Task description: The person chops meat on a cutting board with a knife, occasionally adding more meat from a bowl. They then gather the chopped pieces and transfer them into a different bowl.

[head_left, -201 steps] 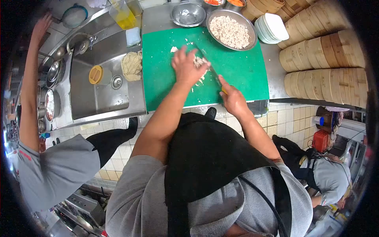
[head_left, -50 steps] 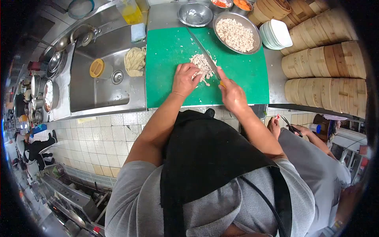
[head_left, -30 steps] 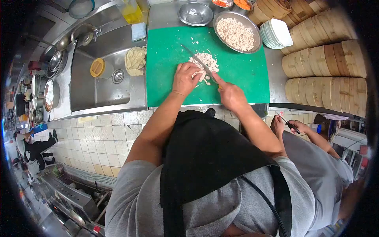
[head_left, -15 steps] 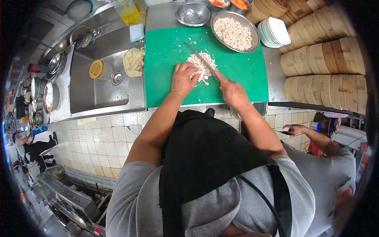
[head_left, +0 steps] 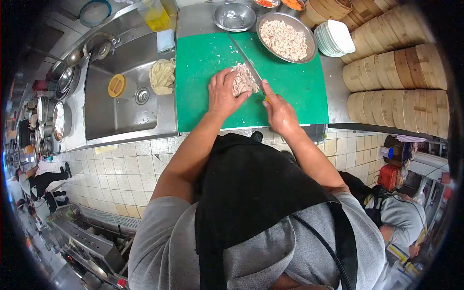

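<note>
On the green cutting board lies a small heap of chopped pale meat. My right hand grips the yellow handle of a long kitchen knife. The blade points up and left, along the heap's right side. Cupped around the heap's left and near sides is my left hand, its thumb stretched out toward the knife and its fingers apart. A metal bowl of diced pale meat rests at the board's far right corner.
Left of the board is a steel sink with a yellow-topped container and a cloth at its edge. A metal bowl, stacked white plates and bamboo steamers stand behind and right. Another person is behind at right.
The meat heap is gathered tighter, and the knife has shifted to its right side. My left thumb has stretched out. The person at right has moved farther off.
</note>
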Tool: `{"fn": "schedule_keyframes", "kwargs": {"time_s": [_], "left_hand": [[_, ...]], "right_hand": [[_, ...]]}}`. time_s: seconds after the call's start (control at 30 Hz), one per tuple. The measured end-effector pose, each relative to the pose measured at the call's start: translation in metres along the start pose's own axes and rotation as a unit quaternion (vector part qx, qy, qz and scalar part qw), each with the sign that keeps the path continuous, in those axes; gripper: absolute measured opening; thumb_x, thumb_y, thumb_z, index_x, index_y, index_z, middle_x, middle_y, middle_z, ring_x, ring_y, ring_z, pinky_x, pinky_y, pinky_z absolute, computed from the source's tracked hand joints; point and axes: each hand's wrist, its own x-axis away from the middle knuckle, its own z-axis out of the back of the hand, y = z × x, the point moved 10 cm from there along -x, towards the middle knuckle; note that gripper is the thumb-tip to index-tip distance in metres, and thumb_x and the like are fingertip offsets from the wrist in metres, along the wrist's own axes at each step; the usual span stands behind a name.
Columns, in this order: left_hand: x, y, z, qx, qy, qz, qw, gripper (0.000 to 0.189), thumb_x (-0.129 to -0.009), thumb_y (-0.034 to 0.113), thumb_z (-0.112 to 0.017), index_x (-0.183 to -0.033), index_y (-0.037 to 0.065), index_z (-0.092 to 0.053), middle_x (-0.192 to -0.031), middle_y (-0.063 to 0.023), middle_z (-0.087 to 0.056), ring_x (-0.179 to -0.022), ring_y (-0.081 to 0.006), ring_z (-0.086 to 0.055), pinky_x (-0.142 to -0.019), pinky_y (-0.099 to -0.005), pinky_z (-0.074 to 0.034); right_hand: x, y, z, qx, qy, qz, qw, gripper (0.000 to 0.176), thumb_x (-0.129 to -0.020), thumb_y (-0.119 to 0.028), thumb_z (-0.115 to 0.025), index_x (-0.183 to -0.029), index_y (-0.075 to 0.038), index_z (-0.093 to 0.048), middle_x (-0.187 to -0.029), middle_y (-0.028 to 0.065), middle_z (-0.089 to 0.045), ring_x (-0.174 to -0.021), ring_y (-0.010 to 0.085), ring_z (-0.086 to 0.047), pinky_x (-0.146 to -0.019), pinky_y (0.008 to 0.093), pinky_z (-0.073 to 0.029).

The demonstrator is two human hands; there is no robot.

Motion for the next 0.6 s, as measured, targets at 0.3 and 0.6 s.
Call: {"fn": "schedule_keyframes", "kwargs": {"time_s": [0.3, 0.6], "left_hand": [[0.011, -0.007, 0.008, 0.052, 0.038, -0.087, 0.994, 0.022, -0.077, 0.013, -0.084, -0.097, 0.012, -0.074, -0.102, -0.0053, -0.067, -0.098, -0.0294, -0.062, -0.089, -0.0419, -0.052], [0.013, -0.007, 0.005, 0.041, 0.023, -0.087, 0.995, 0.021, -0.079, 0.014, -0.083, -0.098, 0.012, -0.075, -0.105, -0.007, -0.068, -0.101, -0.0305, -0.063, -0.089, -0.0422, -0.053]], "right_hand": [[-0.006, -0.014, -0.013, 0.026, -0.064, -0.009, 0.998, 0.067, -0.098, -0.013, -0.06, -0.16, -0.024, -0.037, -0.103, 0.0264, -0.069, -0.091, 0.0456, -0.069, -0.082, 0.0534, -0.055], [-0.008, -0.024, -0.013, 0.017, -0.045, 0.021, 0.999, 0.067, -0.098, -0.013, -0.058, -0.16, -0.026, -0.036, -0.101, 0.0249, -0.069, -0.089, 0.0444, -0.069, -0.083, 0.053, -0.055]]}}
